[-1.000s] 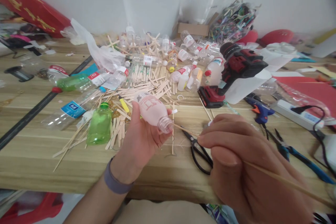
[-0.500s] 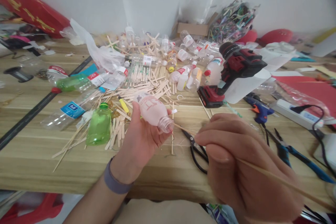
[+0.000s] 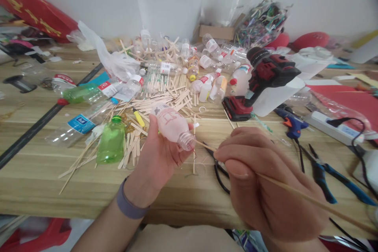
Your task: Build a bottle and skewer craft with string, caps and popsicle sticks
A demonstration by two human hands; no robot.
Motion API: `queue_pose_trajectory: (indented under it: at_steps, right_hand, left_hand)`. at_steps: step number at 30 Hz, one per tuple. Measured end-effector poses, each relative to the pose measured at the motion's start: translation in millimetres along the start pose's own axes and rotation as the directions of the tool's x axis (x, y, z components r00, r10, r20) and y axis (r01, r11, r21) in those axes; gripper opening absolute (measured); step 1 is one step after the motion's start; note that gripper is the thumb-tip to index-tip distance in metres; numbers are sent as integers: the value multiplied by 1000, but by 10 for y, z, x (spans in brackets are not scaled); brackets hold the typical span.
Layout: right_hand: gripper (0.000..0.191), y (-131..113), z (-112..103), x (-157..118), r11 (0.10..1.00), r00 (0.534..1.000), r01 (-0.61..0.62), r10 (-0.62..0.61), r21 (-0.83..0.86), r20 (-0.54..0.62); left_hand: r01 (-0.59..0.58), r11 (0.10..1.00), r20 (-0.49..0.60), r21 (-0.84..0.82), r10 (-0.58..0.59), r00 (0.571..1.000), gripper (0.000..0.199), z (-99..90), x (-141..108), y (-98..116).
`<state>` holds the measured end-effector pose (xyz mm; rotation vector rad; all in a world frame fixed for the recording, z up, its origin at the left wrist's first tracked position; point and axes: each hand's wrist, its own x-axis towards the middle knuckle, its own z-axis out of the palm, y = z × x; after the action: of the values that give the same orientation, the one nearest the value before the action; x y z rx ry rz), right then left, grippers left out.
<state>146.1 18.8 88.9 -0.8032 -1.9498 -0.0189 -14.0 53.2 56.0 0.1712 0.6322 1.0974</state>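
My left hand (image 3: 161,151) is closed around a small clear plastic bottle (image 3: 171,123) with pink print. The bottle lies tilted in the palm, its uncapped mouth toward the lower right. In my right hand (image 3: 271,181) a long thin wooden stick (image 3: 291,191) is pinched between thumb and fingers. Its front end reaches the bottle mouth; how far it goes in I cannot tell. Below the bottle neck, another thin stick (image 3: 194,161) lies on the table. Black-handled scissors (image 3: 221,175) lie partly hidden behind my right hand.
A green bottle (image 3: 111,141) stands at left near flat wooden sticks (image 3: 132,143). Several bottles crowd the back. At right are a red cordless drill (image 3: 261,80), a blue glue gun (image 3: 292,124), blue-handled pliers (image 3: 333,177) and a power strip (image 3: 335,128).
My right hand has moved slightly left toward the bottle, bringing the stick along. More of the pliers now shows. My left hand and the bottle stay nearly still.
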Motion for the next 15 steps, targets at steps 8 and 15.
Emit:
queue_pose_trajectory:
  at_steps: [8, 15]
  right_hand:
    - [16, 3, 39, -4, 1000, 1000, 26, -26, -17, 3]
    - [15, -58, -62, -38, 997, 999, -35, 37, -65, 28]
  left_hand:
    - [-6, 1000, 24, 16, 5, 1000, 64, 17, -33, -2]
    - [4, 1000, 11, -5, -4, 1000, 63, 11, -12, 1]
